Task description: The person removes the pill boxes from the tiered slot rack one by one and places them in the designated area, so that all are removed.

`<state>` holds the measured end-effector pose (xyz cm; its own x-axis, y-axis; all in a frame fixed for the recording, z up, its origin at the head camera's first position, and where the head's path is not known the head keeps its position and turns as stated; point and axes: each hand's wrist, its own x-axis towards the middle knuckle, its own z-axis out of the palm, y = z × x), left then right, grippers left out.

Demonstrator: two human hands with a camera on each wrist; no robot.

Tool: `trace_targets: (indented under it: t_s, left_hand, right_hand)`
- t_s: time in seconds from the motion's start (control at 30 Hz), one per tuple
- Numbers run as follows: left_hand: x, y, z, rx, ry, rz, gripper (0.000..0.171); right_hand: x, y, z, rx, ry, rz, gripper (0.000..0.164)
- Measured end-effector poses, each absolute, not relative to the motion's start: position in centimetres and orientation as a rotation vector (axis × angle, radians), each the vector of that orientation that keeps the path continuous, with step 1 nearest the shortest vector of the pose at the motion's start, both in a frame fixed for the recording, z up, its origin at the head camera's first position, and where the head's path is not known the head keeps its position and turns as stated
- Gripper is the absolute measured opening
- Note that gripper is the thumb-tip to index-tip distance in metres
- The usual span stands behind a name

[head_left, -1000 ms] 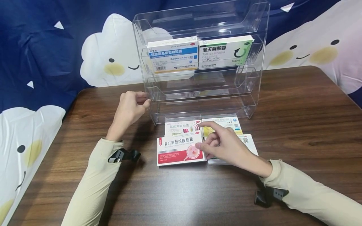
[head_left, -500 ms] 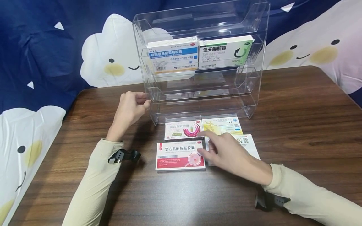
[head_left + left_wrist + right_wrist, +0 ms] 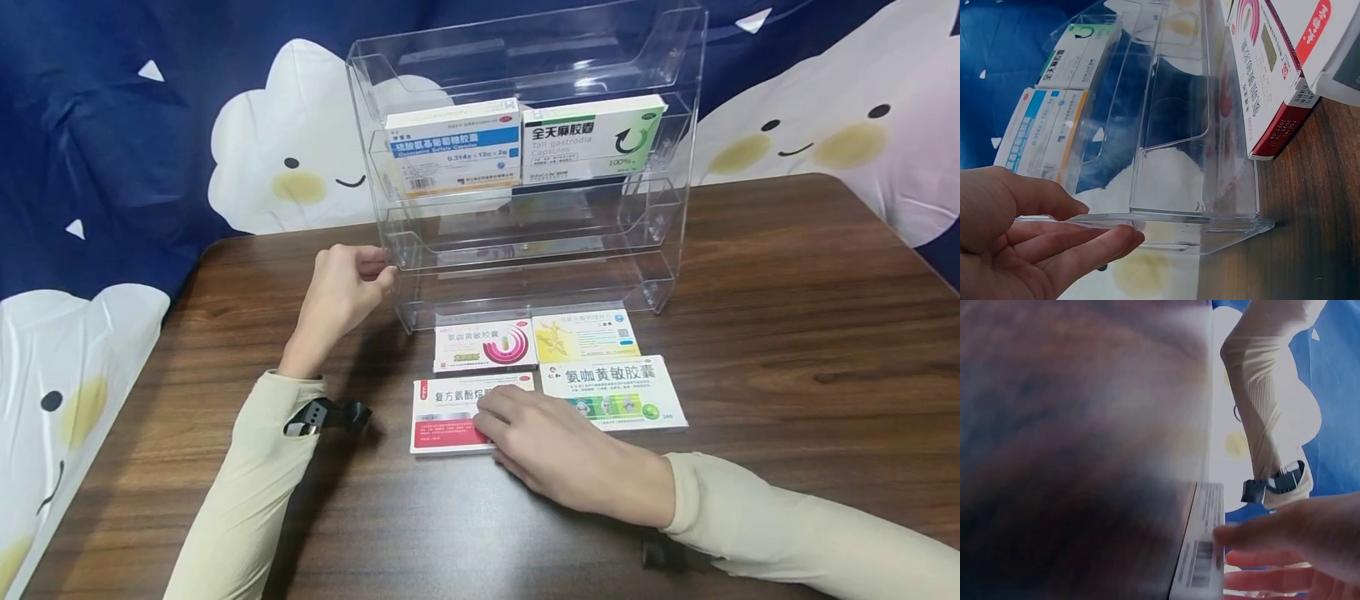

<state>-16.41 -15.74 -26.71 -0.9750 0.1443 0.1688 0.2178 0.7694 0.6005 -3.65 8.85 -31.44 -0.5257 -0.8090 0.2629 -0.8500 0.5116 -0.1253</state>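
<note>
My left hand [image 3: 341,287] pinches the left side panel of a clear acrylic rack [image 3: 536,279]; in the left wrist view, thumb and fingers [image 3: 1125,240] stand on either side of that panel. In the head view, my right hand [image 3: 555,450] lies over the right part of a red-and-white medicine box [image 3: 442,429] flat on the table. Its fingers reach across the top face and cover part of the print. From the right wrist view, the thumb is at the upper edge of the box's barcoded side [image 3: 1200,550], with the fingers stretched out above the top face.
A green-and-white medicine box [image 3: 607,379], a yellow-and-white one [image 3: 588,333] and a pink-and-white one [image 3: 468,337] lie beside it, before the rack. In the rack stand a blue-and-white box [image 3: 453,150] and a light green one [image 3: 592,137]. A cloud-patterned curtain [image 3: 97,125] hangs behind.
The red-and-white box, earlier overlapping the pink-and-white one, has shifted toward me and lies flat. My right hand has moved left onto it, uncovering the green-and-white box. My left hand stays on the rack.
</note>
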Motion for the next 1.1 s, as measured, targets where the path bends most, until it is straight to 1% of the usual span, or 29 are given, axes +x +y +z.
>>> trace_targets:
  t_s: [0.3,0.73,1.1]
  left_hand:
    - [-16.47,-15.73,-26.77,-0.303,-2.84,-0.993,0.028]
    - [-16.41,-15.72,-26.79,-0.301,-2.843,-1.002,0.029]
    - [-16.4,-15.78,-26.84,-0.306,-2.83,-0.984,0.028]
  right_hand:
    - [-3.34,8.23,-31.74,1.388,-2.578,0.222,0.022]
    - [-3.61,8.48,-31.64,1.349,-2.611,0.266,0.027]
    - [-3.89,8.86,-31.54,1.315,-2.633,0.323,0.024]
